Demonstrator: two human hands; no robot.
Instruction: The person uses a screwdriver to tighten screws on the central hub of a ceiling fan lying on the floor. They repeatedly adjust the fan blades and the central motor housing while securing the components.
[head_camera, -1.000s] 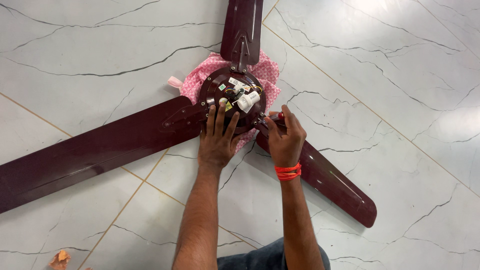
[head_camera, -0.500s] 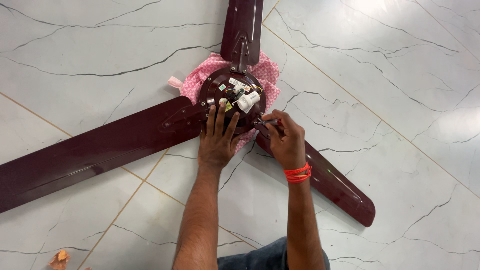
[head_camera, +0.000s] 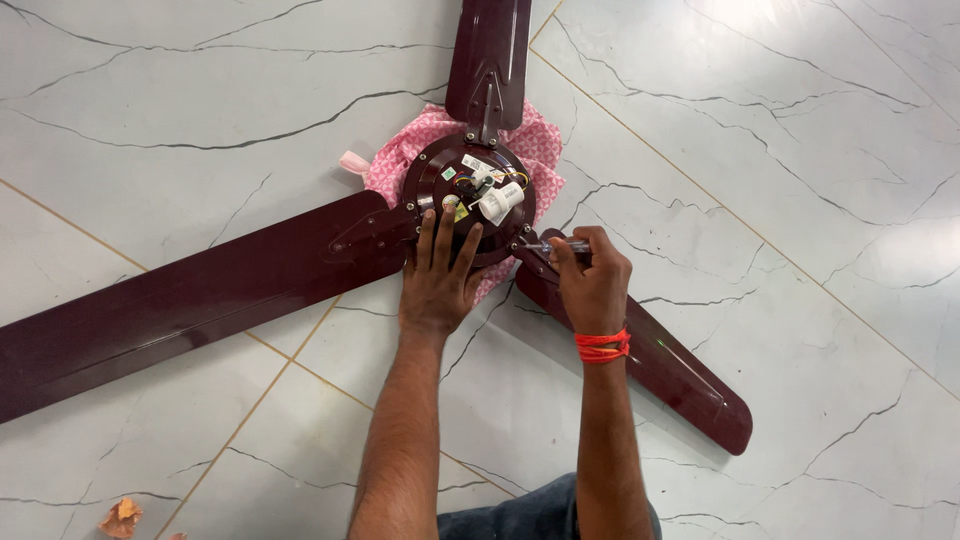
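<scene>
head-worn view, steeply downward, near, floor (head_camera: 800, 150)

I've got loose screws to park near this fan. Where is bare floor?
Bare marble floor right of the top blade, and between the left blade and left hand. Crowded at the hub, pink cloth and right hand.

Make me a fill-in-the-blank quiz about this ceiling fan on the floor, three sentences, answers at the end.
1. The maroon ceiling fan has ____ blades.
2. The left hand presses flat on the round motor hub, which rests on a ____ cloth.
3. The right hand, which holds a screwdriver at the hub's edge, has an ____ band on its wrist.

Missing words: three; pink; orange
</scene>
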